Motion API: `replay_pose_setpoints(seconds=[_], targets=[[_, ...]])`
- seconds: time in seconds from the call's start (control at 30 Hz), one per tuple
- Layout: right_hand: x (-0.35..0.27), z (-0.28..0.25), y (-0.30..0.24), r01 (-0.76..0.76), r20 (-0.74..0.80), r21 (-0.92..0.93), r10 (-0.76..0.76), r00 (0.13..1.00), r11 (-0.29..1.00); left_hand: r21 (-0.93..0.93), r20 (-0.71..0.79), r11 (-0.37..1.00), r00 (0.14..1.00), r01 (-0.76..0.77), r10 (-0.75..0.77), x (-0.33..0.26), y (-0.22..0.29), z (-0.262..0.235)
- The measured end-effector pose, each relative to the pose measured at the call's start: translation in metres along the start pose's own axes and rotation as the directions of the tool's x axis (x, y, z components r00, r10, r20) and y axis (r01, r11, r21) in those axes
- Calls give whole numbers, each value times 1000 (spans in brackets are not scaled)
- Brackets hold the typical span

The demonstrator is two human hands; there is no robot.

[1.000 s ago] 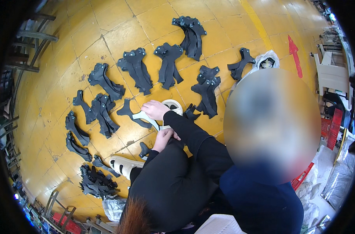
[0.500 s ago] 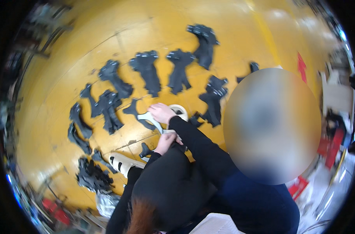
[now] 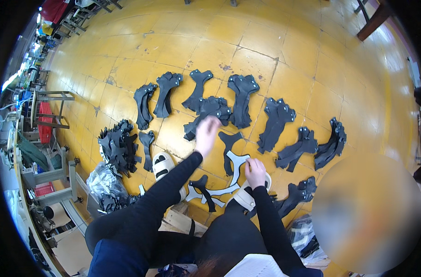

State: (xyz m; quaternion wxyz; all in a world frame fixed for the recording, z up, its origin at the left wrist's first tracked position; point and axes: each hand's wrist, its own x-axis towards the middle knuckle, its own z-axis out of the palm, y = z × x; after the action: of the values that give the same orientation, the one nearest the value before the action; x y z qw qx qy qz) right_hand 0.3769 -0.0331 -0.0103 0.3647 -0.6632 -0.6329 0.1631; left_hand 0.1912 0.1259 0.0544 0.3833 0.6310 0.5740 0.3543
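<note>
My right hand (image 3: 255,173) has its fingers closed at the edge of a light grey, flat Y-shaped piece (image 3: 238,162) near my shoe. My left hand (image 3: 207,131), smeared by motion, reaches forward over a fanned pile of black Y-shaped pieces (image 3: 214,106); its fingers do not show clearly. Between the hands, a single black Y-shaped piece (image 3: 228,144) lies on the floor. Closer to me, another black piece (image 3: 202,190) lies across more light grey pieces (image 3: 220,190).
Around my hands lie several stacks of black pieces, among them a far stack (image 3: 242,99) and a right stack (image 3: 276,122). At left are a larger heap (image 3: 116,147) and a clear plastic bag (image 3: 106,179). My cream sandals (image 3: 163,166) stand on the yellow floor (image 3: 173,51).
My hands, close together at a light grey piece before, are now apart. The left has gone forward to the black pile; the right stays by a light grey piece. The whole view has swung round.
</note>
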Motion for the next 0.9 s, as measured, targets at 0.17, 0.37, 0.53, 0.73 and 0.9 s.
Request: replay_pose_setpoints(seconds=[0.17,0.37,0.53,0.73,0.9], targets=[[1,-3,-11,-35,42,63,33,999,997,435,-307,836,928,334,-211,123,-98,-51],[3,-13,-5,-9,71,52,5,997,999,563,-215,676,874,476,-436,170,-105,-34],[7,-13,-13,-5,115,25,3,993,1000,606,-192,645,872,466,-450,183,-112,-25],[8,-11,-13,-10,119,38,6,993,999,653,-2,728,961,210,-275,194,-136,-41],[12,-9,-20,-31,86,90,23,996,995,660,35,745,986,102,-166,197,-135,-68]])
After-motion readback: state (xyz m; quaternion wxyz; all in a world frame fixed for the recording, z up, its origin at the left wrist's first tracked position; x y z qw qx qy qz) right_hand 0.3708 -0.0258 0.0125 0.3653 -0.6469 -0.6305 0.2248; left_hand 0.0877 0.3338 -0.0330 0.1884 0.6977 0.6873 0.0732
